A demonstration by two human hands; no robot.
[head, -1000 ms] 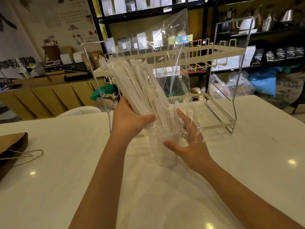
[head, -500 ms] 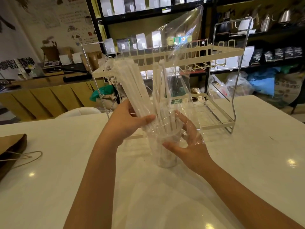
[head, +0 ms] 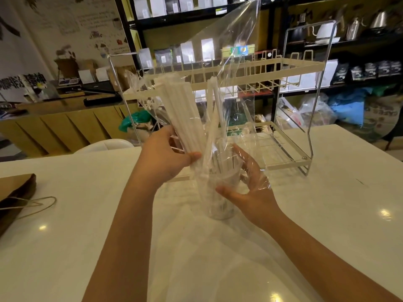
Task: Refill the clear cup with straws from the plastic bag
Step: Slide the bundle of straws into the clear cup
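A clear cup [head: 220, 203] stands upright on the white table [head: 65, 247], with a few white straws [head: 214, 118] leaning in it. My left hand [head: 165, 158] grips a bundle of white paper-wrapped straws [head: 176, 110] through the clear plastic bag [head: 235, 53], tilted up and to the left above the cup. The bag drapes over the cup and rises high behind it. My right hand [head: 248, 186] cups the right side of the cup through the film, fingers spread.
A cream two-tier wire rack [head: 305, 68] stands just behind the cup. A brown paper bag [head: 15, 192] with string handles lies at the table's left edge. Dark shelves with packets and kettles fill the background. A white chair back [head: 104, 146] shows beyond the table.
The straw bundle has split: a few straws dropped upright into the cup while the rest stay in my left hand. The bag's top has swung up and to the right.
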